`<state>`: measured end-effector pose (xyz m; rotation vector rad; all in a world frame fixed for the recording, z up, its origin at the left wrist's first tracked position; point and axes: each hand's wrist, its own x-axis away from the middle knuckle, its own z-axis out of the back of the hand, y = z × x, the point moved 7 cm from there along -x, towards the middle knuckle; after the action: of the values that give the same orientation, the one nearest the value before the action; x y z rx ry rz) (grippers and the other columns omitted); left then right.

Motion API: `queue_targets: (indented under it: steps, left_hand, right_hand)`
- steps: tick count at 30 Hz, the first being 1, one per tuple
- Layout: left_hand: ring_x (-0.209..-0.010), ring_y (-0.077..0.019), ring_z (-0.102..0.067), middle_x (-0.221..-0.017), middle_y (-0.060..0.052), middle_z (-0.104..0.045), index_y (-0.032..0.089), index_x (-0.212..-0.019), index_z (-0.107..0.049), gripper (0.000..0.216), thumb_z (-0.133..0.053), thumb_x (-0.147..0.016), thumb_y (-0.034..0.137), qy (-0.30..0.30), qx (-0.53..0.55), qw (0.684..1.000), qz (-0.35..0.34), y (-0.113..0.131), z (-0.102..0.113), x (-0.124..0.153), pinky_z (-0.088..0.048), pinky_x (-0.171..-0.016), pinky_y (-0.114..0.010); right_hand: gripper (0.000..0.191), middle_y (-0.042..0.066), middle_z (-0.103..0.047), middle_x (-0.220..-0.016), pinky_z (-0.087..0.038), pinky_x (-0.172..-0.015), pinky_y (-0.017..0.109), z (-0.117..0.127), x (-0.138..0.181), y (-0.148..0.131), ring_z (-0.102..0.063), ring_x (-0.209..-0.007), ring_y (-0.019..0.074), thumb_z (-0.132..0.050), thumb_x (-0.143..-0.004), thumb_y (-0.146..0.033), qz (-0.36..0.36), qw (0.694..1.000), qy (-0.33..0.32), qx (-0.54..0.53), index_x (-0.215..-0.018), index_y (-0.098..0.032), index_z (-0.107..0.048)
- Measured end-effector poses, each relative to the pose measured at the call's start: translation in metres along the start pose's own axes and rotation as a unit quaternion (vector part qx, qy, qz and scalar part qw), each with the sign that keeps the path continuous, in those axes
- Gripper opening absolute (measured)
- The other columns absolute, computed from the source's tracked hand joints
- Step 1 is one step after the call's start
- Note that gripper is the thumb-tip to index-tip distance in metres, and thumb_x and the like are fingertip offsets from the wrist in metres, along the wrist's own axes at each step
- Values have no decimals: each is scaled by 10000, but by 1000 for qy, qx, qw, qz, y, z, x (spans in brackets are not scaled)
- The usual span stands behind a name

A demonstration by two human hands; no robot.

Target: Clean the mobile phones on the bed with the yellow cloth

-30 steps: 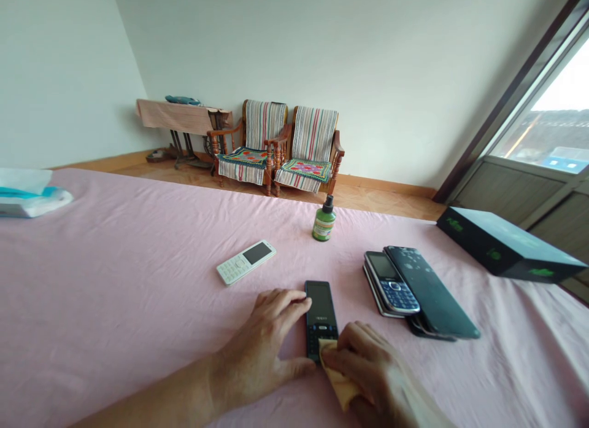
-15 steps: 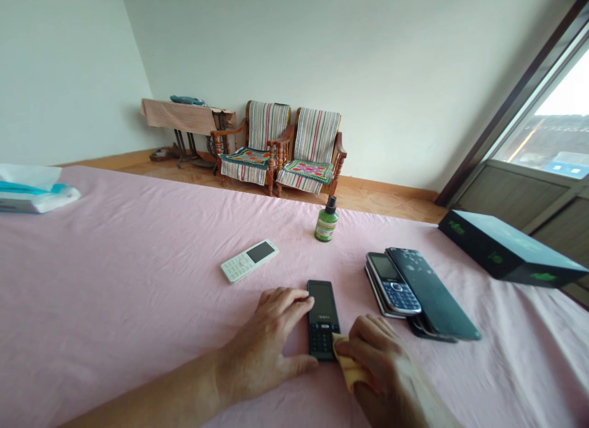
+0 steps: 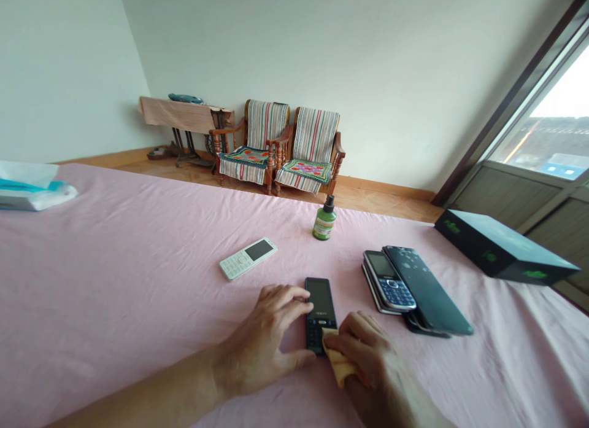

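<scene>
A black keypad phone (image 3: 321,299) lies face up on the pink cloth. My left hand (image 3: 264,339) rests against its left side, fingers spread, with fingertips on the upper edge and the thumb by the lower corner. My right hand (image 3: 372,360) pinches a folded yellow cloth (image 3: 338,359) and presses it onto the phone's keypad, covering part of the keys. Beyond my left hand lies a white keypad phone (image 3: 248,258). To the right, a dark blue keypad phone (image 3: 390,282) tops a stack next to larger dark smartphones (image 3: 430,293).
A green spray bottle (image 3: 324,219) stands upright near the far edge of the pink cloth (image 3: 138,244). On the right sits a black box (image 3: 501,247); at far left, a tissue pack (image 3: 37,191). Two wooden chairs (image 3: 308,148) and a cloth-covered sewing table (image 3: 177,115) are by the wall.
My right hand has moved the yellow cloth a little left, from the phone's right edge onto its keypad. My left hand stays at the phone's side. The view has shifted slightly.
</scene>
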<state>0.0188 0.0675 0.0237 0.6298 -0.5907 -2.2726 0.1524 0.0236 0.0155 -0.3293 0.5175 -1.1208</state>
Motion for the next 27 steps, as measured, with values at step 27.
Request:
queue_targets:
  steps: [27]
  left_hand:
    - [-1004, -184, -578, -1038, -13, -657, 211, -953, -650, 337, -790, -663, 111, 2, 12, 997, -77, 7, 2, -3, -267, -991, -360]
  right_hand:
    - [415, 42, -553, -849, -351, -663, 292, -4, -7, -11, -482, -806, 196, -455, -588, 70, -6, 999, -32, -3, -845, -198, -642]
